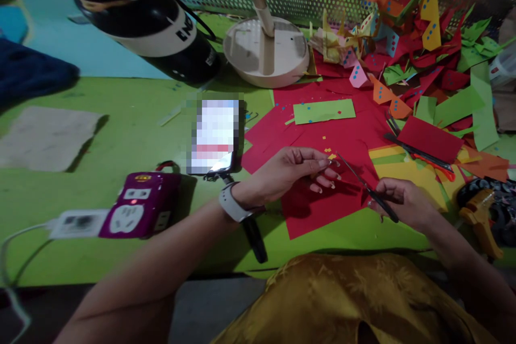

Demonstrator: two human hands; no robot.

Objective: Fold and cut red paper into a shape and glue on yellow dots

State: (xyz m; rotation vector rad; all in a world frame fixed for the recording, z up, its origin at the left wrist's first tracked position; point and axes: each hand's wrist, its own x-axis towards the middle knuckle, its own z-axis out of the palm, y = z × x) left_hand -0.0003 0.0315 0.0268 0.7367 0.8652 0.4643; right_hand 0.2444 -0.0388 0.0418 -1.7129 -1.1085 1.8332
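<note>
My left hand (292,172), a pale watch (233,201) on its wrist, hovers above red paper (318,215). Thumb and index finger pinch together near tiny yellow paper bits (328,150); whatever they hold is too small to make out. Closed around a slim pointed tool (382,204) with a black handle and thin metal shaft, my right hand (405,201) is lower right. The tool's tip points up and left, close to my left fingertips. Beyond my hands, a green paper strip (324,111) lies on the red paper with small blue and red specks around it.
Folded, dotted paper pieces (391,54) pile at back right. Near my right hand are an orange-and-black cutter (431,158) and a yellow glue gun (479,217). Leftward stand a phone (213,134), purple power adapter (141,204), black bottle (161,27) and round lamp base (282,56).
</note>
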